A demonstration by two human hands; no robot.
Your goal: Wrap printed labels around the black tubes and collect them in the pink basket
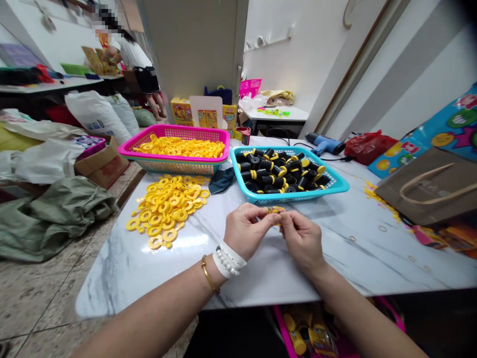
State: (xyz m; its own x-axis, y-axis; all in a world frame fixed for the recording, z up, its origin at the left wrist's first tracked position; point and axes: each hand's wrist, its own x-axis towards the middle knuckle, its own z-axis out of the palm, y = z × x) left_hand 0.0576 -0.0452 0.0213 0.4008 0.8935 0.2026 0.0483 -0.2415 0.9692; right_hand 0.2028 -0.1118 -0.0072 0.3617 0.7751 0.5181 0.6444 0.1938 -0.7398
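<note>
Above the marble-patterned table, my left hand and my right hand meet, fingers pinched. Between their fingertips is a small yellow piece with a multicoloured pattern; the fingers cover much of it, so its kind is unclear. Just beyond the hands stands a turquoise basket of black cylinders with yellow ends. Left of my left hand lies a loose heap of yellow ring-shaped pieces. Behind that heap, a pink basket holds more such yellow pieces.
A blue heat gun and a red plastic bag lie at the back right. A brown paper bag stands on the right. Below the table edge is a pink basket. Another person works at the far left.
</note>
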